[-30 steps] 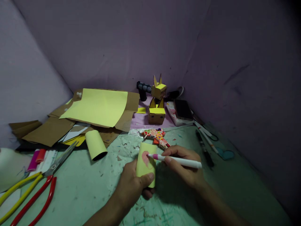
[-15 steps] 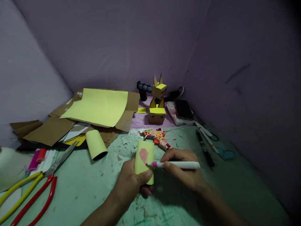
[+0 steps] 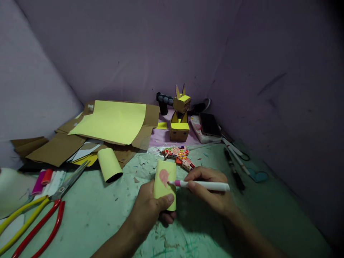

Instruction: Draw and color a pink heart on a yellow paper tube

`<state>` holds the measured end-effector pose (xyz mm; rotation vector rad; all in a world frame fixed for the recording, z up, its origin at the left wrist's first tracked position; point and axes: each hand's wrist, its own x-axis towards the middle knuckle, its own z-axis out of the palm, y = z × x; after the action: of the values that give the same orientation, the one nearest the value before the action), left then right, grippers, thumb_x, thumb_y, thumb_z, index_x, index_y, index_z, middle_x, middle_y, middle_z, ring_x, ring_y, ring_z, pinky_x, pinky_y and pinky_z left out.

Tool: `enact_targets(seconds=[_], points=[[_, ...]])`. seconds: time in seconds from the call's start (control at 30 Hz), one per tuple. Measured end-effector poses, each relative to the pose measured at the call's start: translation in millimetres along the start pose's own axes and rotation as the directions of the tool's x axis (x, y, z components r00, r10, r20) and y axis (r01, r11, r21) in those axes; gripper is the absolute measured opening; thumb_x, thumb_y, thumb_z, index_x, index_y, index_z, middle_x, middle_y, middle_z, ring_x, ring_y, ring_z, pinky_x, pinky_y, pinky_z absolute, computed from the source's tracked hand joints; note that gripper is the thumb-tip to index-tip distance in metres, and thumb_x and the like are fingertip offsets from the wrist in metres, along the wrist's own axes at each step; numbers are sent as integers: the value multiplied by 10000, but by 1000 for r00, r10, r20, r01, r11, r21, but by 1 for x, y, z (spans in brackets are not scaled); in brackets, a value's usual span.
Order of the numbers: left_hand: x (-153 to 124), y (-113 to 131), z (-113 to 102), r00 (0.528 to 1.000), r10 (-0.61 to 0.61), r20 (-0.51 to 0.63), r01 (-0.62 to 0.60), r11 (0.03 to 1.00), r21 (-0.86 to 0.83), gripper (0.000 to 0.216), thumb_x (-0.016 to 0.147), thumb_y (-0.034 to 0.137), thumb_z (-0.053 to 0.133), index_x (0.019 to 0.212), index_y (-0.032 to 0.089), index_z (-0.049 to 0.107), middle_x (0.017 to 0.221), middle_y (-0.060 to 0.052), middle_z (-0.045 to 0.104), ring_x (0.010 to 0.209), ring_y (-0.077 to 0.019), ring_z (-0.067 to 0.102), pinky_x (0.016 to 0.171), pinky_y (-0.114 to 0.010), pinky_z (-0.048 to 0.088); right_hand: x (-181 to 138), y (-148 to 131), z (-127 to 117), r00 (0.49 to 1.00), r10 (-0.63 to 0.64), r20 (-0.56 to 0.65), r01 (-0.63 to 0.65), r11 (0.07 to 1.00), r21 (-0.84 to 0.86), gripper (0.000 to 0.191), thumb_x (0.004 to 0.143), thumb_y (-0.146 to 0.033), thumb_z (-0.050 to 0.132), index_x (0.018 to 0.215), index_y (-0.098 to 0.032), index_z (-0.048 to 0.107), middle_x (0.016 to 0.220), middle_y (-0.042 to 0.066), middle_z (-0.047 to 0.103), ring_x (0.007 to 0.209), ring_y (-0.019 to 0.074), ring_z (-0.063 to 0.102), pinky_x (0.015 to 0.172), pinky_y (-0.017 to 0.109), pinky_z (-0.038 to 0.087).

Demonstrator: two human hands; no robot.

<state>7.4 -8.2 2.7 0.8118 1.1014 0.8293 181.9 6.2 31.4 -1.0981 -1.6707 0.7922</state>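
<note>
My left hand (image 3: 154, 204) is closed around the lower part of a yellow paper tube (image 3: 170, 172), its thumb lying across the front. A pink heart (image 3: 163, 176) is coloured on the tube's face. Between the thumb and fingers of my right hand (image 3: 208, 188) is a white marker (image 3: 215, 186) with a pink collar, held nearly level. Its tip touches or nearly touches the heart's right edge. Just behind the tube lies a floral-patterned glue gun (image 3: 178, 153). Another yellow paper tube (image 3: 109, 165) rests on the table to the left.
Scissors (image 3: 57, 193) with red and yellow handles and several markers (image 3: 51, 181) lie at left. Cardboard and a yellow sheet (image 3: 113, 120) are piled behind. Small eared cardboard boxes (image 3: 179, 132), a phone (image 3: 209, 124) and a black pen (image 3: 233, 168) sit farther back and right.
The marker and my right hand have shifted slightly, with the tip a little higher along the heart's right edge. My left hand and the tube have stayed almost still.
</note>
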Motion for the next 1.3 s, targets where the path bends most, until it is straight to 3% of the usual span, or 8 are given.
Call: enact_targets(seconds=[0.3, 0.43, 0.57, 0.73, 0.87, 1.0, 1.13, 1.3], points=[[-2, 2, 0, 1000, 11, 12, -11, 1000, -2, 413, 566, 360, 778, 821, 101, 580, 557, -58, 637, 444, -164, 605, 348, -213, 474, -1, 1, 0, 998, -9, 61, 8, 1000, 15, 171, 727, -261, 568, 609, -166, 648, 479, 5, 599, 402, 119, 495, 396, 222, 351], [-2, 1, 1, 1000, 0, 3, 0, 1000, 6, 418, 575, 357, 768, 850, 100, 586, 554, -56, 640, 419, -155, 593, 344, -212, 469, 1, 0, 0, 999, 31, -18, -32, 999, -15, 172, 746, -269, 562, 648, -166, 660, 482, 2, 600, 409, 122, 500, 393, 217, 357], [-1, 0, 2, 1000, 6, -2, -6, 1000, 10, 413, 575, 353, 765, 841, 102, 574, 550, -53, 636, 437, -157, 594, 349, -212, 470, 0, 1, 0, 999, -3, 35, 4, 1000, -31, 171, 730, -254, 565, 619, -159, 653, 486, 9, 608, 408, 117, 504, 401, 214, 356], [-2, 2, 2, 1000, -14, -7, 14, 1000, 9, 411, 578, 341, 761, 852, 99, 574, 552, -50, 633, 445, -163, 599, 351, -214, 468, -2, 2, 1, 998, 53, -29, -53, 998, -22, 195, 765, -291, 563, 659, -157, 659, 475, -2, 585, 407, 115, 490, 385, 205, 345], [-2, 0, 2, 1000, 5, 8, -5, 1000, 3, 416, 569, 352, 770, 836, 101, 571, 555, -58, 632, 444, -164, 597, 348, -216, 470, -1, 2, 1, 1000, 2, 20, -1, 999, -34, 194, 749, -275, 559, 613, -162, 639, 470, 3, 586, 401, 115, 487, 392, 218, 351], [0, -2, 1, 1000, 2, 3, -2, 1000, 10, 440, 571, 369, 777, 852, 93, 582, 561, -63, 633, 446, -170, 602, 346, -220, 473, 0, 1, 0, 999, 43, -28, -44, 997, -57, 184, 765, -277, 559, 642, -168, 641, 455, -10, 569, 396, 113, 476, 379, 213, 340], [1, -3, 0, 1000, 21, 7, -21, 1000, -7, 429, 568, 363, 779, 839, 93, 584, 562, -64, 632, 438, -165, 595, 340, -217, 473, 0, 0, 0, 999, -25, 24, 27, 998, -53, 184, 747, -258, 554, 596, -177, 619, 456, -4, 579, 390, 112, 478, 383, 220, 336], [1, -4, 0, 1000, 25, -1, -25, 999, -27, 389, 573, 349, 780, 808, 100, 596, 547, -63, 634, 425, -155, 590, 342, -207, 472, -1, 1, 0, 1000, -2, -9, 1, 998, -59, 179, 762, -258, 555, 625, -170, 629, 452, -10, 564, 384, 112, 475, 376, 212, 336]])
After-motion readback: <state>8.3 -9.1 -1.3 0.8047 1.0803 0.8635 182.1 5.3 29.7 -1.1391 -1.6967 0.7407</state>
